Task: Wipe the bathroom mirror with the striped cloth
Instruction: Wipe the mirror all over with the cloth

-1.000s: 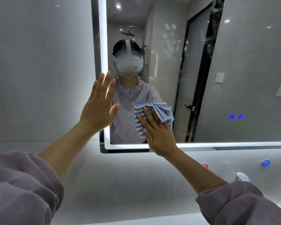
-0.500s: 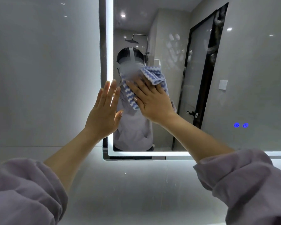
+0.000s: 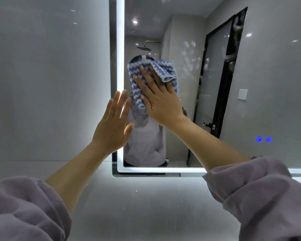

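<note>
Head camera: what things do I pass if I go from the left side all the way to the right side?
Wall → left hand → cloth → reflected door → blue lights.

I see lit-edged rectangular wall mirror (image 3: 276, 75) on grey tiled wall (image 3: 50, 84); blue-white striped cloth (image 3: 165, 70) pressed against its glass.

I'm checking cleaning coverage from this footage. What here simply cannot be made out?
Head view only:
- Glass under the striped cloth: covered by the cloth and the right hand.
- Top and right edges of the mirror: cut off by the frame.
- Two blue touch icons: too small to read.
- Whether the left hand touches the mirror with its palm: hidden by the hand's back.
</note>
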`<state>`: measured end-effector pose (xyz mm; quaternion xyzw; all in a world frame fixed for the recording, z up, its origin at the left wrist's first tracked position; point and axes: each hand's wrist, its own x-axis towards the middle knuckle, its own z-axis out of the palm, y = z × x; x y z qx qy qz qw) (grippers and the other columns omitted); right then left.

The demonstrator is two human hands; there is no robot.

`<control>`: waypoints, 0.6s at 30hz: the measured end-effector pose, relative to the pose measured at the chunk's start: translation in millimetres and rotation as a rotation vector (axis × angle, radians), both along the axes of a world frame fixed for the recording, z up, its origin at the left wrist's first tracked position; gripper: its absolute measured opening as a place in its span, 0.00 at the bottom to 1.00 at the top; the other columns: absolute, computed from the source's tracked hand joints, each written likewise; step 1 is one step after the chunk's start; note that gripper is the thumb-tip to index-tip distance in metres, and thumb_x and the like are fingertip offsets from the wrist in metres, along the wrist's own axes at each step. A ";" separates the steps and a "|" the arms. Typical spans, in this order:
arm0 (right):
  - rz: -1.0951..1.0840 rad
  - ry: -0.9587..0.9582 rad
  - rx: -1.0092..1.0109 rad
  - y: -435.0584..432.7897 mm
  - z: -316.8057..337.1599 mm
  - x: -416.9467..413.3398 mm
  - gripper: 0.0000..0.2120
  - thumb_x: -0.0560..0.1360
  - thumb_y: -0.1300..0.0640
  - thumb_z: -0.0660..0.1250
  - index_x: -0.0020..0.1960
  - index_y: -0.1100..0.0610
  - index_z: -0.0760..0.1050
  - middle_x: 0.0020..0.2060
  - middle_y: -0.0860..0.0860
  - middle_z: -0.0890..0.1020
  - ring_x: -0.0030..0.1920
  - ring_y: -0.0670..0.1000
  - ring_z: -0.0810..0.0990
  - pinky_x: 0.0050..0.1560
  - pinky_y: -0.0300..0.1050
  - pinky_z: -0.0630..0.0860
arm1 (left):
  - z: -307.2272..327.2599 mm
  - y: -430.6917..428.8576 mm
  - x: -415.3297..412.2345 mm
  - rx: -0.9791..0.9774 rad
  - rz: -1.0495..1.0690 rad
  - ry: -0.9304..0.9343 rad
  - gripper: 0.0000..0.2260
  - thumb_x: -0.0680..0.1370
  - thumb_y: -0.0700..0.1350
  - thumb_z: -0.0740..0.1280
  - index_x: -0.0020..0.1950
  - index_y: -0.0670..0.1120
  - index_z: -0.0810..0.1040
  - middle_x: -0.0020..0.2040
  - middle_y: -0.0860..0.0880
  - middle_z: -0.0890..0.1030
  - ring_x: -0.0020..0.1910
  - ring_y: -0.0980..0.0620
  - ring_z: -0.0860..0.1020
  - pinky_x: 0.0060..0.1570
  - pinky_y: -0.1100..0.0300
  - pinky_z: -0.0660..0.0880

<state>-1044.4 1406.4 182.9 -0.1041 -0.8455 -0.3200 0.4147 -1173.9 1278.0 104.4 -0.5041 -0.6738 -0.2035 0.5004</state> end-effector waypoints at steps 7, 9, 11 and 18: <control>0.049 -0.002 -0.007 12.2 -42.4 7.9 0.25 0.82 0.49 0.44 0.77 0.53 0.47 0.77 0.53 0.52 0.77 0.55 0.49 0.74 0.59 0.52 | -1.0 1.9 -2.6 0.013 -0.014 0.006 0.31 0.80 0.55 0.56 0.77 0.39 0.51 0.78 0.40 0.49 0.77 0.42 0.46 0.76 0.49 0.47; 0.049 -0.037 -0.007 17.8 -58.6 13.7 0.25 0.82 0.48 0.46 0.78 0.53 0.48 0.77 0.53 0.52 0.77 0.55 0.49 0.73 0.60 0.54 | -1.1 1.9 -1.7 0.013 -0.016 0.005 0.31 0.80 0.55 0.56 0.77 0.39 0.52 0.78 0.40 0.49 0.77 0.42 0.47 0.76 0.48 0.49; 0.053 -0.066 0.015 22.3 -75.4 20.0 0.25 0.82 0.48 0.47 0.78 0.52 0.49 0.77 0.53 0.54 0.77 0.55 0.51 0.73 0.60 0.57 | -1.3 1.4 -0.8 0.014 -0.018 0.001 0.31 0.80 0.54 0.58 0.77 0.39 0.52 0.78 0.40 0.50 0.77 0.42 0.47 0.76 0.48 0.49; 0.087 -0.096 0.055 27.3 -87.8 28.2 0.25 0.82 0.48 0.46 0.77 0.51 0.49 0.76 0.51 0.52 0.76 0.52 0.50 0.73 0.58 0.58 | -1.2 0.9 0.6 0.006 -0.006 -0.001 0.32 0.79 0.53 0.60 0.77 0.39 0.53 0.78 0.40 0.50 0.77 0.41 0.48 0.75 0.47 0.51</control>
